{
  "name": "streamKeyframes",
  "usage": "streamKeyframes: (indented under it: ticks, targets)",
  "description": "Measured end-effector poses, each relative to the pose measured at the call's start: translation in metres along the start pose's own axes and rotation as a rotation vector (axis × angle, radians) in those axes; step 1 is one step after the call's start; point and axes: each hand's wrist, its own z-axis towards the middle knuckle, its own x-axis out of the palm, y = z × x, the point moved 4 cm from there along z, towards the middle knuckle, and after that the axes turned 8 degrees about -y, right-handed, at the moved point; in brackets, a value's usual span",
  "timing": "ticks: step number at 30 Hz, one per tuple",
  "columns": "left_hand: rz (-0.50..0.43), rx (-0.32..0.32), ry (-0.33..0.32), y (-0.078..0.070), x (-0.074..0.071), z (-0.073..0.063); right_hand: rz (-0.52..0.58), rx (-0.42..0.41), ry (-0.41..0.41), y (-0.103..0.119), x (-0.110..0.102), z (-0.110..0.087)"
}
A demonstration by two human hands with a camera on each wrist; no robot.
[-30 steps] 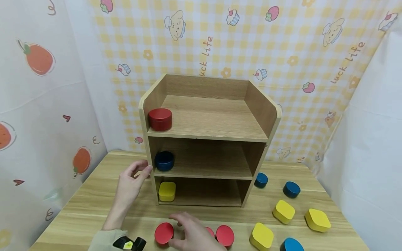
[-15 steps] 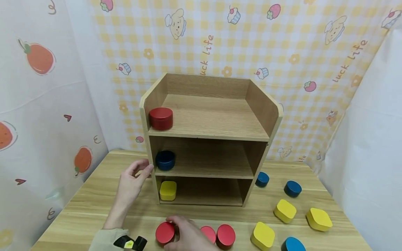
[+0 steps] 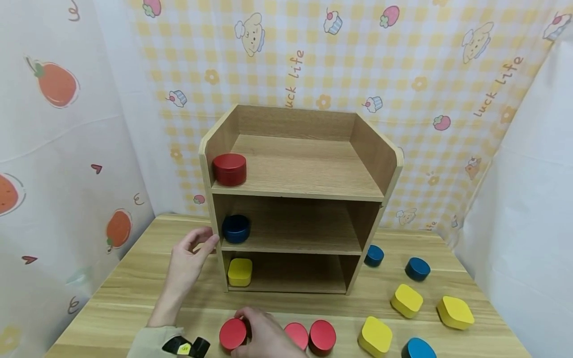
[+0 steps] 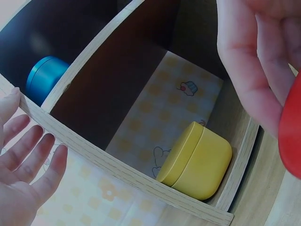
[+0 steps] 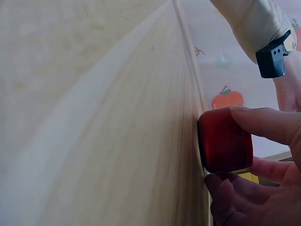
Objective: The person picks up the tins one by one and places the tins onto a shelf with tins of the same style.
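My right hand [image 3: 265, 332] pinches a round red tin [image 3: 233, 334] at the front of the table. In the right wrist view the thumb [image 5: 263, 123] lies on one side of this red tin [image 5: 222, 141] and the fingers on the other, its base close to the tabletop. My left hand [image 3: 188, 261] is at the left side of a three-tier wooden shelf [image 3: 295, 196], fingers relaxed and thumb tip right at the side panel. On the shelf's left end sit a red tin [image 3: 230, 169] on top, a blue tin [image 3: 236, 229] in the middle and a yellow tin [image 3: 239, 272] below.
Two more red tins, one of them a red tin [image 3: 322, 337] at the right, stand beside my right hand. Several yellow tins [image 3: 375, 336] and blue tins [image 3: 418, 269] are spread over the table's right side. Patterned cloth [image 3: 322, 59] hangs behind the shelf.
My right hand has moved slightly left and its fingers have come round the leftmost red tin, which shifts a little left. My left hand stays at the shelf's side.
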Motion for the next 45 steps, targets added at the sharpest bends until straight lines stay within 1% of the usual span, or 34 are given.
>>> streamKeyframes:
  ticks: [4,8,12,18,21,25,27,29,31,35,38,43,45]
  targets:
    - [-0.001,0.001,-0.007,0.001,-0.001,0.000,-0.006,0.020,0.001,0.001,0.003,0.002]
    - [-0.001,-0.003,-0.002,0.001,-0.001,0.000,0.010,0.040,0.014,0.002,0.004,0.002]
    - [-0.002,-0.007,-0.003,0.001,-0.001,0.000,0.026,0.031,0.025,0.005,0.002,0.000]
    - [-0.005,-0.005,-0.006,0.000,-0.001,0.000,0.042,0.011,0.010,0.012,-0.007,-0.007]
    - [-0.017,-0.003,-0.005,0.000,0.000,0.000,0.061,-0.021,-0.004,0.019,-0.016,-0.010]
    - [-0.028,0.000,-0.004,0.002,0.000,0.000,0.139,-0.061,-0.020,0.028,-0.029,-0.016]
    - [-0.027,0.000,-0.004,0.002,0.001,0.000,0.162,-0.099,-0.034,0.033,-0.035,-0.019]
    - [-0.026,0.000,-0.003,0.002,0.000,0.000,0.143,-0.134,-0.051,0.038,-0.042,-0.022]
    - [-0.026,0.000,-0.003,0.002,0.000,0.000,0.098,-0.178,-0.078,0.043,-0.048,-0.024]
    - [-0.021,-0.005,0.000,0.002,0.001,0.000,0.031,-0.195,-0.120,0.051,-0.060,-0.030]
    - [-0.014,-0.008,0.001,0.002,0.001,0.000,0.036,-0.215,-0.143,0.057,-0.068,-0.034]
    - [-0.013,-0.012,-0.001,0.003,0.000,0.000,0.061,-0.288,-0.170,0.066,-0.085,-0.038]
    - [-0.014,-0.012,-0.001,0.003,0.000,0.000,0.063,-0.291,-0.185,0.069,-0.093,-0.039]
